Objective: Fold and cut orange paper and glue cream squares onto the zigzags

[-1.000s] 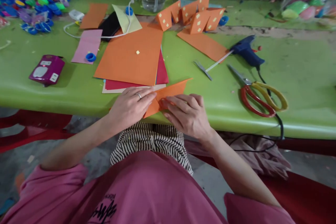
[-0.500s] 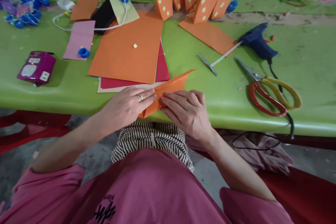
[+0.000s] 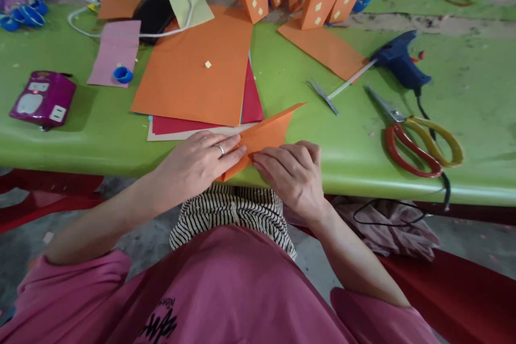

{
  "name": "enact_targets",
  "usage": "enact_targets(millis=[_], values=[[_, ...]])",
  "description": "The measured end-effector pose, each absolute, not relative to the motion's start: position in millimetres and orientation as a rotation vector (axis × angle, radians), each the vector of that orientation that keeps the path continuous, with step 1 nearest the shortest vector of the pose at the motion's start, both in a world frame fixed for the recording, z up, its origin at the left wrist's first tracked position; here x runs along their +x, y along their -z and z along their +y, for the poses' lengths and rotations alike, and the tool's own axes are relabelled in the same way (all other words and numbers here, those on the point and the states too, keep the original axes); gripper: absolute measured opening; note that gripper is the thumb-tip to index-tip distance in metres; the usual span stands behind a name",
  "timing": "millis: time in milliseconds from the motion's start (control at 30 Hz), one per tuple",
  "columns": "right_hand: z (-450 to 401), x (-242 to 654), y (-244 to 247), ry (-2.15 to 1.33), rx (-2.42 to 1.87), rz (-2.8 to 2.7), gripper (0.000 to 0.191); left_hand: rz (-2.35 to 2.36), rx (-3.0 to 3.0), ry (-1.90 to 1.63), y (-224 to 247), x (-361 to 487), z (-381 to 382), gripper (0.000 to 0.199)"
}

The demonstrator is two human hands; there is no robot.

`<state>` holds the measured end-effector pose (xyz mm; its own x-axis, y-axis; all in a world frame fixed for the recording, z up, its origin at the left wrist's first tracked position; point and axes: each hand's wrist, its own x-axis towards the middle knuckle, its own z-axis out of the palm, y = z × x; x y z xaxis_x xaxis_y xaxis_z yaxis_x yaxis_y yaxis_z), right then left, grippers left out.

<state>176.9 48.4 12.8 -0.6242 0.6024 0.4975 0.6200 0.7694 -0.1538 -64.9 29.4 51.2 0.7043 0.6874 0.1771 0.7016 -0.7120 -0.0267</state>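
A folded piece of orange paper (image 3: pixel 271 130) lies at the table's front edge, its pointed end toward the upper right. My left hand (image 3: pixel 197 164) holds it from the left, ringed fingers together along the crease and thumb hidden. From the right, my right hand (image 3: pixel 292 174) has its bent fingers closed at the lower edge of the same paper, fingertips close to those of my left hand. Just beyond lies a stack of coloured paper with an orange sheet (image 3: pixel 193 75) on top and a red sheet (image 3: pixel 253 99) beneath.
Scissors (image 3: pixel 413 137), tweezers (image 3: pixel 323 97) and a blue glue gun (image 3: pixel 401 59) lie right. Dotted orange paper pieces (image 3: pixel 318 2) stand at the back. Left are a purple power adapter (image 3: pixel 43 99), a pink paper (image 3: pixel 115 54) and a white cable (image 3: pixel 161 35).
My right fingers have drawn slightly right and back along the folded paper, curling more. My left hand stays on it. The whole view has shifted a little.
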Motion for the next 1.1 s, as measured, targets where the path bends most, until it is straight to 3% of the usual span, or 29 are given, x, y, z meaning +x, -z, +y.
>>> enact_targets(millis=[267, 1100], values=[[49, 166, -24, -0.284, -1.101, -2.271, 0.011, -1.190, -2.823, 0.170, -52, -64, 27, 0.045], [51, 156, -32, -0.119, -1.404, -2.345, 0.012, -1.203, -2.739, 0.134, -49, -57, 23, 0.043]])
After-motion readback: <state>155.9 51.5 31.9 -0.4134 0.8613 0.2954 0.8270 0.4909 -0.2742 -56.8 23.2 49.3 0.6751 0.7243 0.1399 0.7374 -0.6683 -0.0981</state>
